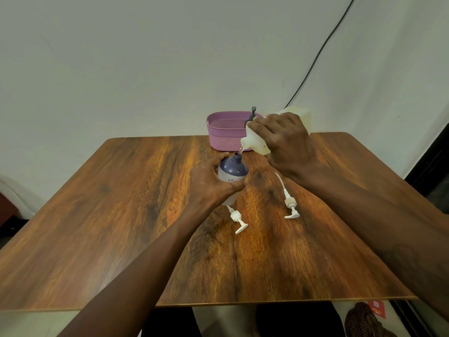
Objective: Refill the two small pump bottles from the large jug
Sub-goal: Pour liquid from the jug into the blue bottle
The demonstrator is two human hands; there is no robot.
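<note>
A small purple-and-white bottle [233,170] with its pump off stands upright on the wooden table [121,215], and my left hand [211,183] is wrapped around its left side. My right hand [284,139] holds the large pale jug [257,139] tilted down to the left, its spout just above the bottle's open neck. A thin pinkish stream runs from spout to neck. Two white pump heads lie on the table: one [237,221] in front of the bottle, the other [289,203] to its right. A dark pump top [252,114] sticks up from the basket; its bottle is hidden.
A purple woven basket [224,132] sits at the table's far edge, just behind the bottle and jug. A black cable [323,47] runs down the wall at the right. The table's near edge lies across the bottom of the view.
</note>
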